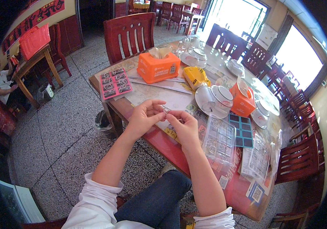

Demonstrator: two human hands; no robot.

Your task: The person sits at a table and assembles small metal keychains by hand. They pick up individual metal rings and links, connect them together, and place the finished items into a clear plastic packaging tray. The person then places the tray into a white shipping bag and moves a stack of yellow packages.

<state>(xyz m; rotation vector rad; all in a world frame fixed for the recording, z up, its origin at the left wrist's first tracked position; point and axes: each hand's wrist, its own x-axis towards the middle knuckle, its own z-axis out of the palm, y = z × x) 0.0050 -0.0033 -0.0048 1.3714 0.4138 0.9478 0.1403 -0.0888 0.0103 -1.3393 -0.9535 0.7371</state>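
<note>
My left hand point(148, 115) and my right hand point(184, 126) meet over the near edge of the table, fingertips pinched together. Between them is a small silvery metal wire piece point(166, 108), looped in look; its exact shape is mostly hidden by my fingers. Left of my hands lies a pink tray point(116, 83) with several bent-metal puzzle pieces in dark compartments. To the right, a clear plastic tray point(220, 138) holds metal rings and wire shapes. Beyond it sits a blue-edged tray point(241, 129) with dark square compartments.
Two orange tissue boxes point(158, 68) point(243, 100), a yellow packet point(196, 78) and wrapped dishes point(213, 100) stand farther back on the table point(247, 196). More clear packaging point(258, 160) lies at right. A bin point(104, 123) stands below the left edge. A person point(3, 82) sits far left.
</note>
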